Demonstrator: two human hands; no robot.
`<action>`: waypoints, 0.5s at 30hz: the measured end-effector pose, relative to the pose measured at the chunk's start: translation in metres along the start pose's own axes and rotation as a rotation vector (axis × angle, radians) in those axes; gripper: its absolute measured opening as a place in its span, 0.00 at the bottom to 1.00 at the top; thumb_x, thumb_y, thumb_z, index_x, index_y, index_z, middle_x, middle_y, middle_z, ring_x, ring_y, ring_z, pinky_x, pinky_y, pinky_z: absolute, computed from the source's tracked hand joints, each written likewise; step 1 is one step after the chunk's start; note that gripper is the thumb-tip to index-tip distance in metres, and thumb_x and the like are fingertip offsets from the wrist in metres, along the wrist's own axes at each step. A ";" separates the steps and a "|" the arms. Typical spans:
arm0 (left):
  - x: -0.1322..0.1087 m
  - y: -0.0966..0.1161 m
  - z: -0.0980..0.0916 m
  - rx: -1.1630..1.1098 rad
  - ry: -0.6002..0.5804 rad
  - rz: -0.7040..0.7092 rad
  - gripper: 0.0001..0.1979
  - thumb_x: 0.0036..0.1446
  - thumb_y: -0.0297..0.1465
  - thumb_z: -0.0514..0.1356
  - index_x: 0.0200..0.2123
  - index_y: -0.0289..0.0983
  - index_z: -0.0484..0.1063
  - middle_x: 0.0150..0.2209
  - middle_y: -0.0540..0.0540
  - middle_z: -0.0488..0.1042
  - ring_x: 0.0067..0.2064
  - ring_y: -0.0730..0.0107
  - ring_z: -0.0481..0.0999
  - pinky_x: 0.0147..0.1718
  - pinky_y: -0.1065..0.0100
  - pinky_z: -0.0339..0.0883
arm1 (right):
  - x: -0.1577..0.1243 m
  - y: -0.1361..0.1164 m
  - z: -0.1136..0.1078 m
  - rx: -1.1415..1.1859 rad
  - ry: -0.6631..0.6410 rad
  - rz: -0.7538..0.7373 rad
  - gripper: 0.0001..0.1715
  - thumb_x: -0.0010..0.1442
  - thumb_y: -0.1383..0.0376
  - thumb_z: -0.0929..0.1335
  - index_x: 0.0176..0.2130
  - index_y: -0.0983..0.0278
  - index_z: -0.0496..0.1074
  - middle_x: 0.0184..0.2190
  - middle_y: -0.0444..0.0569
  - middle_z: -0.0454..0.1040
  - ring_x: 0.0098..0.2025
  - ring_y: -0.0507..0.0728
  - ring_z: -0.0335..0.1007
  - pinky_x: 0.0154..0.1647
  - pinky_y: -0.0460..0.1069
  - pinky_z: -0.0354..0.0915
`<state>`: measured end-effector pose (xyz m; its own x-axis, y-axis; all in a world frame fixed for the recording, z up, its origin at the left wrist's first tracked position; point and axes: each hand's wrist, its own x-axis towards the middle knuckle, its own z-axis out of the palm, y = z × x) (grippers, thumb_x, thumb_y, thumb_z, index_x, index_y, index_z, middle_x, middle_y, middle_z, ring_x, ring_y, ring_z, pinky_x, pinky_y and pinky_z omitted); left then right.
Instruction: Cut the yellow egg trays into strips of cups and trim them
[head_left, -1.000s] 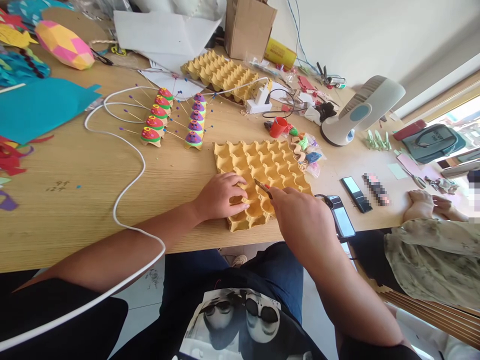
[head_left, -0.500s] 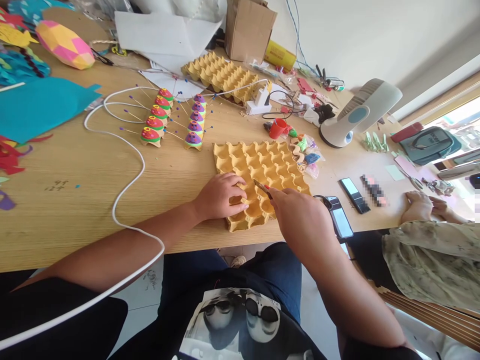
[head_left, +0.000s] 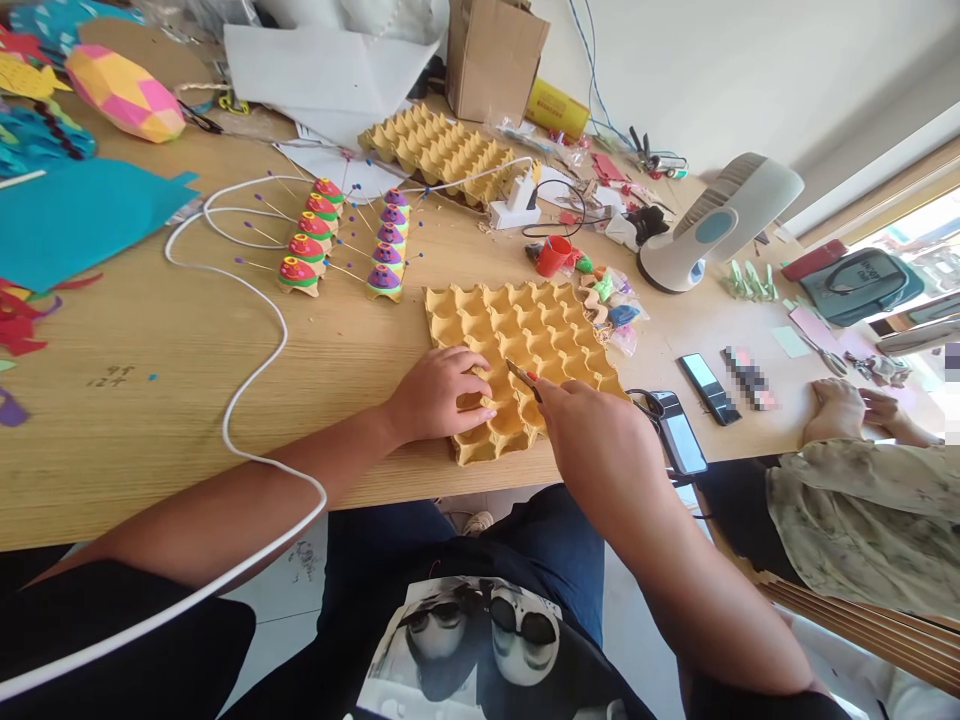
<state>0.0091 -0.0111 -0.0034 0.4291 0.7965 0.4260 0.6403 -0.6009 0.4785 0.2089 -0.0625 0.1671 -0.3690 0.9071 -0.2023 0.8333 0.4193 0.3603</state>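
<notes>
A yellow egg tray [head_left: 525,330] lies at the near edge of the wooden table [head_left: 150,400]. My left hand [head_left: 439,392] rests on the tray's near left part, fingers curled and pressing down on it. My right hand [head_left: 600,440] is closed round a small knife [head_left: 522,375] with a red tip at the handle; its blade points into the tray's cups just right of my left fingers.
Two rows of painted egg-cup figures [head_left: 349,240] with pins stand behind a white cable [head_left: 255,370]. A second egg tray [head_left: 439,150], a cardboard box [head_left: 495,55], a red cup [head_left: 555,255] and a desk fan [head_left: 712,220] lie farther back. Phones [head_left: 679,430] lie to the right, by another person's hands [head_left: 847,410].
Both hands stay almost still on the tray; the view has shifted slightly, and the knife blade sits a touch higher in the picture.
</notes>
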 end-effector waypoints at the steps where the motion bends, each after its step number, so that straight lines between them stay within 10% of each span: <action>1: 0.000 0.000 0.000 0.000 -0.002 -0.003 0.10 0.60 0.41 0.67 0.36 0.43 0.83 0.52 0.43 0.79 0.53 0.54 0.77 0.53 0.52 0.69 | 0.000 0.000 0.000 0.003 -0.001 0.002 0.24 0.72 0.72 0.64 0.62 0.59 0.74 0.34 0.48 0.80 0.31 0.54 0.79 0.23 0.49 0.49; 15: 0.000 -0.001 0.001 0.001 0.003 0.004 0.10 0.59 0.42 0.68 0.37 0.43 0.83 0.52 0.43 0.79 0.53 0.53 0.77 0.54 0.51 0.69 | 0.000 0.004 -0.003 0.029 -0.014 0.017 0.20 0.72 0.71 0.64 0.57 0.59 0.77 0.33 0.47 0.80 0.30 0.54 0.77 0.23 0.48 0.48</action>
<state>0.0087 -0.0102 -0.0045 0.4296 0.7940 0.4301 0.6395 -0.6038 0.4759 0.2107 -0.0607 0.1708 -0.3490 0.9136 -0.2088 0.8511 0.4023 0.3373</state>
